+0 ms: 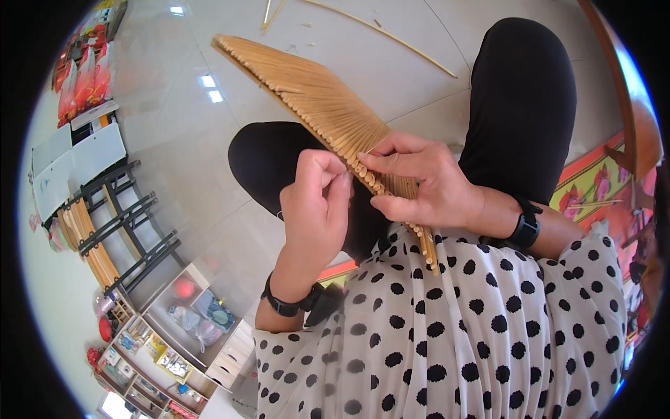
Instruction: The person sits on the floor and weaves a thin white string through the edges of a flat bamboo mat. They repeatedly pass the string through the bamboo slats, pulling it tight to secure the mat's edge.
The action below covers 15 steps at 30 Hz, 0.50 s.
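Observation:
A stiff mat of tan plant stalks (307, 87), laid side by side with round cut ends along one edge, stands tilted over my lap. Its far corner points up and to the left, and its near end reaches my shirt. My right hand (436, 178) grips the mat with thumb and fingers near its lower middle. Close to the row of cut ends, my left hand (317, 195) is closed in a pinch. Whatever lies between its fingertips, if anything, is too small to make out.
Loose stalks (391, 35) and small scraps lie on the pale tiled floor (188, 153) beyond my knees. Folded black-framed furniture (125, 223) and a shelf unit (150, 356) stand to the left. A wooden edge (631, 105) and a flowered mat (593, 181) are at the right.

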Tool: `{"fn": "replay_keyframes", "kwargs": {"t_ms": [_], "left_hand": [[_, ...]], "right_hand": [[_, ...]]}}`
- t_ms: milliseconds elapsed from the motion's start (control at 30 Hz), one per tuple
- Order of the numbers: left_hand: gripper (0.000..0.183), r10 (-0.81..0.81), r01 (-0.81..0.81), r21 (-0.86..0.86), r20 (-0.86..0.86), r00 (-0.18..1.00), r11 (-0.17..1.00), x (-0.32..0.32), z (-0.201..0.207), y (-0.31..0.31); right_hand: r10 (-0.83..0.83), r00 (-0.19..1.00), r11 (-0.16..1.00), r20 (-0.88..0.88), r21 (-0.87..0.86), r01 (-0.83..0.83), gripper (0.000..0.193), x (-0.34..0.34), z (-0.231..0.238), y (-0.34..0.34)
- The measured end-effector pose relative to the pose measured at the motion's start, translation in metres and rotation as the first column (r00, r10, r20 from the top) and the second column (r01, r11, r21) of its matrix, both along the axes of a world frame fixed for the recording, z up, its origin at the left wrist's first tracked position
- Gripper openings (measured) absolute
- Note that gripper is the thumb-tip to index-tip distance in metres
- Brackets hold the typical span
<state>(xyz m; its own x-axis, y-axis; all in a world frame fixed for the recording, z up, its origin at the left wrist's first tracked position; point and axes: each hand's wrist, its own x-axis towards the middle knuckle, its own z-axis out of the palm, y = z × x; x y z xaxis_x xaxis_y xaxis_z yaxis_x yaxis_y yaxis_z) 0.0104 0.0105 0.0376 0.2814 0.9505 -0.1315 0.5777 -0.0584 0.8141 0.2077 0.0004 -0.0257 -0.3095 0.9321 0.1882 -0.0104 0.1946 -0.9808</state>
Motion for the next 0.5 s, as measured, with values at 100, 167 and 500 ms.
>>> {"fn": "replay_keyframes", "kwargs": {"t_ms": [100, 167, 500], "left_hand": [[0.016, 0.043, -0.037, -0.098, 0.051, 0.998, 0.994, 0.009, 0.002, 0.01], [0.022, 0.053, -0.051, -0.068, 0.027, 0.998, 0.996, 0.013, -0.002, 0.012], [0.101, -0.233, 0.272, 0.173, -0.214, 0.949, 0.947, 0.029, -0.028, -0.011]], "right_hand": [[-0.054, 0.998, 0.998, 0.018, 0.019, 0.053, 0.046, 0.002, -0.004, 0.001], [-0.09, 0.996, 0.994, 0.002, -0.062, 0.09, 0.044, 0.005, -0.002, 0.002], [-0.352, 0.936, 0.895, -0.026, -0.302, 0.328, 0.036, 0.009, -0.022, 0.031]]}}
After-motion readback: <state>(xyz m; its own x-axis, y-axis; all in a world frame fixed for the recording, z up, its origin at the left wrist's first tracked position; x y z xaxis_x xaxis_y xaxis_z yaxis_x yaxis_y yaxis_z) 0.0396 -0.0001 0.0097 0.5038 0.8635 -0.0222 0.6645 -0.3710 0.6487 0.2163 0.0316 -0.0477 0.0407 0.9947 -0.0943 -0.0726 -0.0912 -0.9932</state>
